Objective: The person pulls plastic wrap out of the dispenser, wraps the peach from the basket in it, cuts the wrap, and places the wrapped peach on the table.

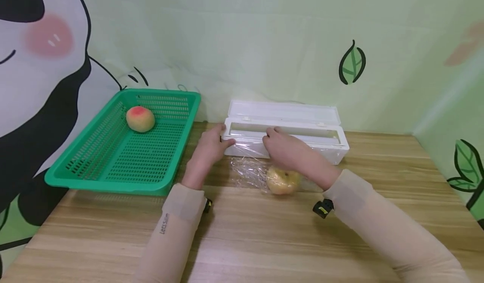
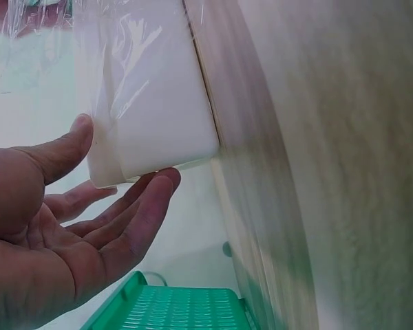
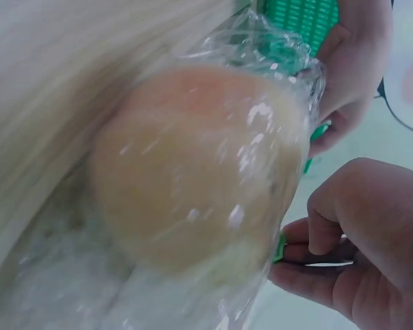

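A white cling film dispenser box stands at the back with its lid raised, a roll visible through its top. My left hand grips its left end, thumb on the front top edge and fingers around the end, as the left wrist view shows. My right hand is over the box's front edge, its curled fingers pinching a small green slider. Clear cling film comes down from the box over a round yellowish fruit on the table. In the right wrist view the film lies wrinkled over that fruit.
A green plastic basket stands to the left, holding a peach near its back. The wooden table runs back to a wall printed with a panda and leaves. The box's raised lid leans back near the wall.
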### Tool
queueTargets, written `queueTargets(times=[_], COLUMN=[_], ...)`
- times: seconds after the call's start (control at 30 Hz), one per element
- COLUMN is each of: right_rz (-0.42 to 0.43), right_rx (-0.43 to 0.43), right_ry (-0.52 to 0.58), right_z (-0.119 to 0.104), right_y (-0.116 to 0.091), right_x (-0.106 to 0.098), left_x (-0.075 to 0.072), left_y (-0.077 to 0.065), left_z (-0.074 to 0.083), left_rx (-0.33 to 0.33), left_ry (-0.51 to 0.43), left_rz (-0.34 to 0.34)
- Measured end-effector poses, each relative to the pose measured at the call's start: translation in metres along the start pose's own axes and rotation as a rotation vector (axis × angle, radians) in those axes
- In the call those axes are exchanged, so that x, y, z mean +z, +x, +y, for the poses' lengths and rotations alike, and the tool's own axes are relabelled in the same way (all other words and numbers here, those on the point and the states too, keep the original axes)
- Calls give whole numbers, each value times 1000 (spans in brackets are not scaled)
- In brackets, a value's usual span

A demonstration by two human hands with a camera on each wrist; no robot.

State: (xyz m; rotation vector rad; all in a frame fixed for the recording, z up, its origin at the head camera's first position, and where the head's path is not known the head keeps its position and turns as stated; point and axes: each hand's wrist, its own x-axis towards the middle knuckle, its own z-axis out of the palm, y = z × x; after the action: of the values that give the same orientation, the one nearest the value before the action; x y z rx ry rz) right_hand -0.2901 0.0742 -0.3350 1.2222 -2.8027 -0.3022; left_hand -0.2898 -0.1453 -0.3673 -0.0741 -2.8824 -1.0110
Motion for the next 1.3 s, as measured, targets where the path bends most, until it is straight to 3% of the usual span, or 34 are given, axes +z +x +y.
queueTargets(times=[0.17,0.43,0.7,0.87,1.3], right_rz=[19,52,53,107,198], right_rx=[19,-27,23,9,113], right_ry=[-1,-108,-60,-69,16], right_z=[11,18,21,27,54], right_y=[-16,-30,-37,-44,-76], right_x=[4,11,11,16,28], left_x=[-1,3,2,2,1], left_y=[-1,-1,-1,-1,-2], left_z=[0,0,1,2,4], left_rx=[14,11,17,17,13], left_ry=[12,16,19,35,51], left_rz=[5,7,16,13,5])
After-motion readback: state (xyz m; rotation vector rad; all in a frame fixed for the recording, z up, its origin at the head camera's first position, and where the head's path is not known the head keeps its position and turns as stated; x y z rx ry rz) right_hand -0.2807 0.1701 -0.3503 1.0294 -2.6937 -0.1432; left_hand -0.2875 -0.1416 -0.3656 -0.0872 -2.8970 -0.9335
